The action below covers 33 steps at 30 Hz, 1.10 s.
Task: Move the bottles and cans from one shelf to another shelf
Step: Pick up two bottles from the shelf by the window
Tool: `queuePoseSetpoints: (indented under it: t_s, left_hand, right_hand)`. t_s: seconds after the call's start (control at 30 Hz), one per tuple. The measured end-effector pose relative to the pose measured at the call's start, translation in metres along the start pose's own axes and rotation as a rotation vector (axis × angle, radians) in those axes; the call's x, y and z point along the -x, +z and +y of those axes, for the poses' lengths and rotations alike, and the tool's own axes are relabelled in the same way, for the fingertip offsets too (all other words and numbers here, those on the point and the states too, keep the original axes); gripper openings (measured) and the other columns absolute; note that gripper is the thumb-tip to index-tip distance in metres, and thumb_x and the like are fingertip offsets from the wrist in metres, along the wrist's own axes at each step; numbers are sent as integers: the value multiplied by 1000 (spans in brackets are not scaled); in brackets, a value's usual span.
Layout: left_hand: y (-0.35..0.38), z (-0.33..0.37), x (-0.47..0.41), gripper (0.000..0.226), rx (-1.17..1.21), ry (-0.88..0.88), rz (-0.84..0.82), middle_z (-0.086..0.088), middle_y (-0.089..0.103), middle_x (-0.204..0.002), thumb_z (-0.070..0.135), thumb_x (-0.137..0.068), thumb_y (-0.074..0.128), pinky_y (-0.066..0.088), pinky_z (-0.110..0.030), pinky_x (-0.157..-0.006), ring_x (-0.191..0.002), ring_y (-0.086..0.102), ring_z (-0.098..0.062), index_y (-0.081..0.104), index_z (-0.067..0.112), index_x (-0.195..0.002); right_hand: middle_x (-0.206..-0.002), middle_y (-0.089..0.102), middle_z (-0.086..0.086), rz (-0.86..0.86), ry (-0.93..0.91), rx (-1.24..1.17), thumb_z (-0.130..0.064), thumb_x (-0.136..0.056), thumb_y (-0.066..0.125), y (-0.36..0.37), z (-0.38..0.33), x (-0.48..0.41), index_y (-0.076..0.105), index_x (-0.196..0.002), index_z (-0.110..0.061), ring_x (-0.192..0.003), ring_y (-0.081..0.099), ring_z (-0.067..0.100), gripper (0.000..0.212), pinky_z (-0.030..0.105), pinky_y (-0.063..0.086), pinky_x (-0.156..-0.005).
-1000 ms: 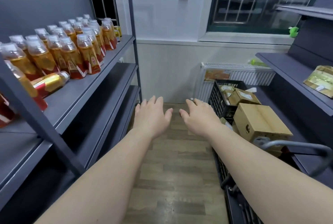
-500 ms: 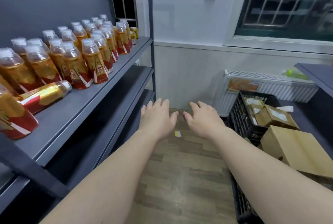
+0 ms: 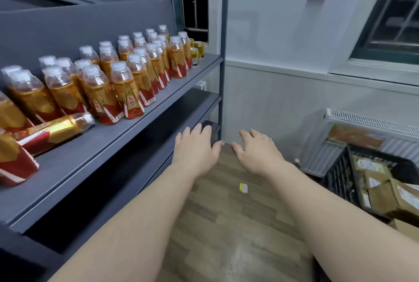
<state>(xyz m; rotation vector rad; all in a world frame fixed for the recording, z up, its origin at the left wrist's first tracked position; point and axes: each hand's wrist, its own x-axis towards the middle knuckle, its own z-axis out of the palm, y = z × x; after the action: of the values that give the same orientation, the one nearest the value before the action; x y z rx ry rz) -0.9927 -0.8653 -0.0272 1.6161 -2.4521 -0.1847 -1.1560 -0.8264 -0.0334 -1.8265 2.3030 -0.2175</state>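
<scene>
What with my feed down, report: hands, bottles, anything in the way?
Left hand and right hand open, empty. Bottles and cans untouched on shelf; one bottle lies toppled. Nothing blocks reach.

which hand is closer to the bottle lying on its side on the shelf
Left. The left hand hangs open to the right of the lying bottle, clear of it; the right hand is beyond the left, farther right.
</scene>
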Motion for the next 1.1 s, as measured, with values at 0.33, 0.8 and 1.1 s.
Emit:
queuePoseSetpoints:
  t_s: [0.33,0.8,1.1]
  left_hand:
    - [-8,-68,-47,62,-34,-175,41,-8,28,-162,51,-103,34,21,-51,-121,-148,25,-32,28,17,-155]
    - [-57,-224,-18,59,2,-541,214,-6,32,-160,49,-103,36,21,-48,-121,-147,26,-29,31,17,-153]
    - [-65,-262,19,59,-45,-749,340,-4,38,-156,50,-102,39,24,-46,-120,-144,30,-25,36,17,-151]
  right_hand:
    - [-158,32,14,-70,-184,-14,-51,-105,27,11,-56,-82,27,-155,-17,-145,28,34,61,47,22,-120]
    - [-156,34,14,-118,-663,33,-49,-105,34,37,-255,-139,26,-156,-14,-143,31,34,62,43,25,-118]
    - [-155,35,14,-165,-967,52,-39,-105,38,52,-342,-144,30,-153,-13,-139,34,34,54,42,29,-115]
